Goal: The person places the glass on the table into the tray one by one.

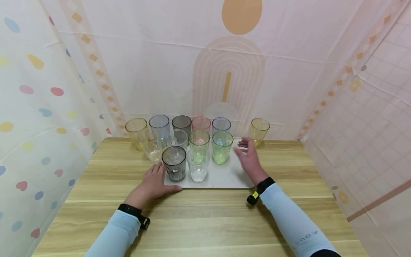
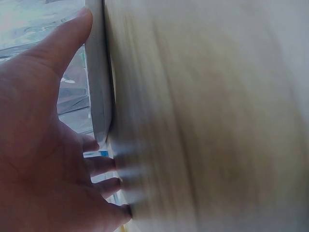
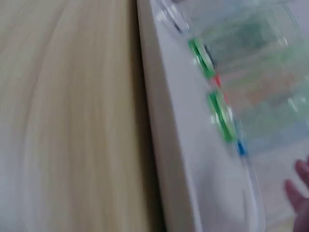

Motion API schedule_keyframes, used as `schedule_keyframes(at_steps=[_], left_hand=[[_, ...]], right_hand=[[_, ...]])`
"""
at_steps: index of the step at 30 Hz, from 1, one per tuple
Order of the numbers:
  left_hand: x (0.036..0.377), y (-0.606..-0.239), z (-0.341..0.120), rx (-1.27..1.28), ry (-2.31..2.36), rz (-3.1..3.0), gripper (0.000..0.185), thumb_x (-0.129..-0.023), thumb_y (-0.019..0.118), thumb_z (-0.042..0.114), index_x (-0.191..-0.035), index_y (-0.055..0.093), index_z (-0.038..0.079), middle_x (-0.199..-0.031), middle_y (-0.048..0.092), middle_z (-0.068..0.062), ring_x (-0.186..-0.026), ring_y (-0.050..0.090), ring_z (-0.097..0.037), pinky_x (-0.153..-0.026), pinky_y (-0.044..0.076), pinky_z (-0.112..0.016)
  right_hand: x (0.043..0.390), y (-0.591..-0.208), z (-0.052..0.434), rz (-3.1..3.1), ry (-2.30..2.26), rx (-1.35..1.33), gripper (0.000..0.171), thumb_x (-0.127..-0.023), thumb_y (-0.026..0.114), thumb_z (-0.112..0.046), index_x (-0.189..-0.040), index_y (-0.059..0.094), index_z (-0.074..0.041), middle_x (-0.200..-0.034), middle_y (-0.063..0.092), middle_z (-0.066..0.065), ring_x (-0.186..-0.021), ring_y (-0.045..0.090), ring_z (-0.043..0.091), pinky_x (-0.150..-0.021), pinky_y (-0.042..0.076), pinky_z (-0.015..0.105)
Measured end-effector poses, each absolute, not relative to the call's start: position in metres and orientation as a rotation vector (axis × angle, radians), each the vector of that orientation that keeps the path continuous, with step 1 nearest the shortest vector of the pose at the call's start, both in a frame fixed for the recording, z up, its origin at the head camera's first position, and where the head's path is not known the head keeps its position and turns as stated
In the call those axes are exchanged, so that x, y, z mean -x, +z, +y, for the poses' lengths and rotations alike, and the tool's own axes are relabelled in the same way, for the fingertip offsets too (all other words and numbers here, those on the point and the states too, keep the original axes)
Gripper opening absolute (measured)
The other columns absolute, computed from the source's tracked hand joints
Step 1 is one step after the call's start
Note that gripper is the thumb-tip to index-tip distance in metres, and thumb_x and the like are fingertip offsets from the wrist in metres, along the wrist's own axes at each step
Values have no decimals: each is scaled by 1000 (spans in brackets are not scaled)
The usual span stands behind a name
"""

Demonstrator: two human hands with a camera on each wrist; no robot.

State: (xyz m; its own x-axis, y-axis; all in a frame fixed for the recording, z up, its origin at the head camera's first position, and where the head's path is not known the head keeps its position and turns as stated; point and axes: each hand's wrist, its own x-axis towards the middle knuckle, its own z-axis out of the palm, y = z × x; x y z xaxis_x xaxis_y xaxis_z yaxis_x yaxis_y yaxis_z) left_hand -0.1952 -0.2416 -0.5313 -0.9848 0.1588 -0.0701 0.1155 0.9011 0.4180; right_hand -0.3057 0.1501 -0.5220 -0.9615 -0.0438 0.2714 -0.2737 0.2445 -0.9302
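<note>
A white tray point(image 1: 229, 180) on the wooden table carries upright tumblers. Against its front left corner rests my left hand point(image 1: 155, 184), fingers spread and thumb along the front edge; the left wrist view shows the thumb at the tray's rim. Right beside those fingers stands a grey tumbler point(image 1: 174, 166), with a clear tumbler point(image 1: 198, 169) to its right. Over the tray's right side hovers my right hand point(image 1: 250, 160), fingers loosely bent and holding nothing. Nearest to it are a green tumbler point(image 1: 222, 148) and, behind, a yellow tumbler point(image 1: 259, 130). A second green tumbler point(image 1: 199, 139) stands further left.
Along the back stand a blue tumbler point(image 1: 158, 125), a dark grey tumbler point(image 1: 182, 125), a red tumbler point(image 1: 201, 123) and another yellow tumbler point(image 1: 136, 132). A patterned curtain point(image 1: 154, 78) hangs close behind them. Bare wooden table point(image 1: 205, 221) lies in front of the tray.
</note>
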Motion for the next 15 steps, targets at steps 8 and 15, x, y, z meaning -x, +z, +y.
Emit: schedule_keyframes(at_steps=[8,15], left_hand=[[196,-529,-241,-199,579,2965,141,-83,82,79,-166,22,-18,-171,24,-44,-157,24,-64,-129,22,-75],[195,-530,-241,-209,608,2959,142,-82,82,80,-165,23,-20,-170,23,-45,-157,23,-65,-128,21,-76]], right_hand=[[334,-516,208,-2079,1657,64,71,-101,84,-35,-140,42,6,-122,49,10,-112,52,24,-94,48,30],[366,-512,228,-2291,1709,118,112,-93,89,-53,-167,20,-5,-161,34,22,-150,36,38,-125,37,52]])
